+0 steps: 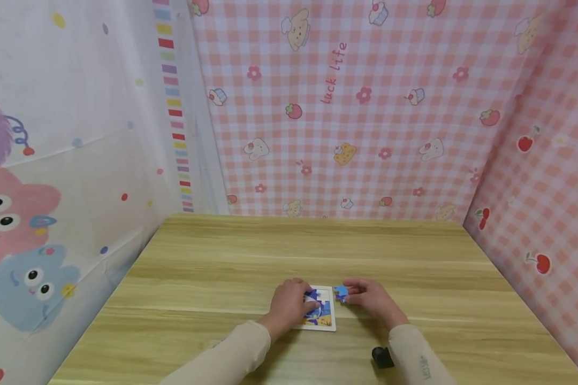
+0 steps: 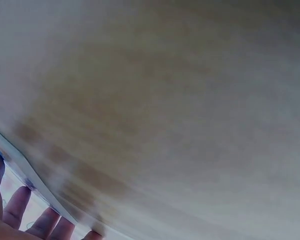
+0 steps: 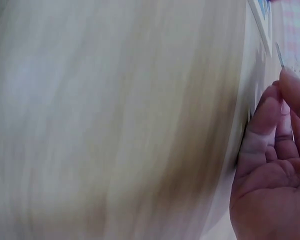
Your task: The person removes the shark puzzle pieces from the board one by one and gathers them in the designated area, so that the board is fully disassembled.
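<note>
A jigsaw puzzle in a white-framed tray [image 1: 331,325] lies on the wooden table, showing blue, purple and yellow artwork and a pale area near its top. My left hand [image 1: 291,303] rests over the left part of this tray and hides it. In the left wrist view, several fingers [image 2: 17,204] touch the board's surface close to its edge. Just right of the tray, my right hand [image 1: 370,298] pinches a blue puzzle piece [image 1: 340,293] between thumb and fingertips. The right wrist view shows that piece [image 3: 279,55] edge-on as a thin sliver.
Wood-grain table [image 1: 313,246] extends around the tray. A small black object [image 1: 382,357] sits beside the right sleeve [image 1: 416,353]. Behind the table hangs a pink checked cloth [image 1: 337,128], with a white patterned cloth [image 1: 101,160] on the left.
</note>
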Available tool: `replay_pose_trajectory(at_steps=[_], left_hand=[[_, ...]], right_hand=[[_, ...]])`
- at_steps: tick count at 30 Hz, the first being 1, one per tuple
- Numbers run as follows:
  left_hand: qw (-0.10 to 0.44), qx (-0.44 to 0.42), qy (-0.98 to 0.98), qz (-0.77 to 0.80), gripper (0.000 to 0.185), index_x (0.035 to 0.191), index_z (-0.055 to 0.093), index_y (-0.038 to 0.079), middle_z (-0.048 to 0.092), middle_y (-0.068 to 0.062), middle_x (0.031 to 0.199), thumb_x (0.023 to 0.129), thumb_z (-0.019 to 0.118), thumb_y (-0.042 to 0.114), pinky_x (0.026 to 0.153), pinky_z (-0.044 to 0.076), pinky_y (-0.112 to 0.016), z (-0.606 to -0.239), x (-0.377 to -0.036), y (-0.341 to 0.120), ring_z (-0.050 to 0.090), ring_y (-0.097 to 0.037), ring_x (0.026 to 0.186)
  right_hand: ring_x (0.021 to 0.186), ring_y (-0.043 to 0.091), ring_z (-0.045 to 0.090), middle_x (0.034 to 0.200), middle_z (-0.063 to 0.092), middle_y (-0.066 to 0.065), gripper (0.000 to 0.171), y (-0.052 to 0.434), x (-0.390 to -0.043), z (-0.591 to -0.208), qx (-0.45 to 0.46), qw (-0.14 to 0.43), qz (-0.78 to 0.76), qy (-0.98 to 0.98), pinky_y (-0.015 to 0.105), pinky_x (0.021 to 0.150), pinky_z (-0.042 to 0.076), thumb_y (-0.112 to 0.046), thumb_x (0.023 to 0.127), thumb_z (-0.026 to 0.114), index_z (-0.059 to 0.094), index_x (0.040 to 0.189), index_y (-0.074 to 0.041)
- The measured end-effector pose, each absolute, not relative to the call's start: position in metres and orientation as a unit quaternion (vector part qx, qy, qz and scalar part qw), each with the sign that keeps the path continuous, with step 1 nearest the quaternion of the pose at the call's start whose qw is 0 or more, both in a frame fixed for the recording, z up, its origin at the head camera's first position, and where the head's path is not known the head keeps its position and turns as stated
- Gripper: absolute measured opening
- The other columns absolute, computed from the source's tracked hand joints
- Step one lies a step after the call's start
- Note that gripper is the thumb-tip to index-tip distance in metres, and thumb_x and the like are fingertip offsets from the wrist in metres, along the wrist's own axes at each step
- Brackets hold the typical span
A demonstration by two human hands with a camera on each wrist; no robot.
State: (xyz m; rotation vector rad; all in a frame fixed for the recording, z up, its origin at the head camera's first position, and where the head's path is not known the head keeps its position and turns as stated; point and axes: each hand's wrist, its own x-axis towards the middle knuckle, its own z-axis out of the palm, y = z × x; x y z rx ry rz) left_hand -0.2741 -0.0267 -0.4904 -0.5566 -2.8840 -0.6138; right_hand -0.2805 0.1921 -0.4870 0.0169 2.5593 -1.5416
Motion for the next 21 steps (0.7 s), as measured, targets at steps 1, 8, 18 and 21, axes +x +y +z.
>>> replay_pose_trajectory(at_steps=[1,8,18,21], left_hand=[[0.070,-0.185,-0.959,-0.203,0.036,0.097,0.069,0.012,0.062,-0.005,0.103,0.076,0.069,0.041,0.080,0.042,-0.040,-0.490,-0.274,-0.027,0.056,-0.023,0.094],[0.067,-0.183,-0.960,-0.201,0.038,0.098,0.068,0.011,0.061,-0.006,0.106,0.077,0.069,0.042,0.082,0.042,-0.040,-0.491,-0.275,-0.027,0.055,-0.024,0.096],[0.066,-0.181,-0.960,-0.202,0.037,0.099,0.068,0.010,0.061,-0.006,0.106,0.077,0.069,0.040,0.083,0.041,-0.041,-0.488,-0.272,-0.027,0.055,-0.024,0.097],[0.062,-0.177,-0.960,-0.208,0.037,0.099,0.068,0.010,0.061,-0.007,0.107,0.077,0.069,0.040,0.084,0.041,-0.041,-0.488,-0.272,-0.026,0.054,-0.024,0.098]], right_hand=[[0.086,0.016,0.055,0.093,0.061,0.003,0.037,0.195,-0.280,-0.487,0.007,0.077,-0.514,0.854,0.031,0.075,0.046,-0.006,0.076,0.070,0.062,0.113,-0.008],[0.084,0.017,0.054,0.092,0.060,0.005,0.035,0.212,-0.277,-0.486,0.021,0.085,-0.535,0.840,0.030,0.072,0.047,-0.003,0.076,0.069,0.061,0.111,-0.004],[0.081,0.017,0.058,0.097,0.058,0.011,0.043,0.248,-0.270,-0.485,0.028,0.108,-0.582,0.806,0.033,0.069,0.050,-0.001,0.078,0.067,0.053,0.119,0.005],[0.083,0.018,0.057,0.099,0.057,0.011,0.045,0.264,-0.268,-0.484,0.039,0.108,-0.573,0.812,0.034,0.069,0.050,-0.003,0.079,0.067,0.052,0.121,0.003]])
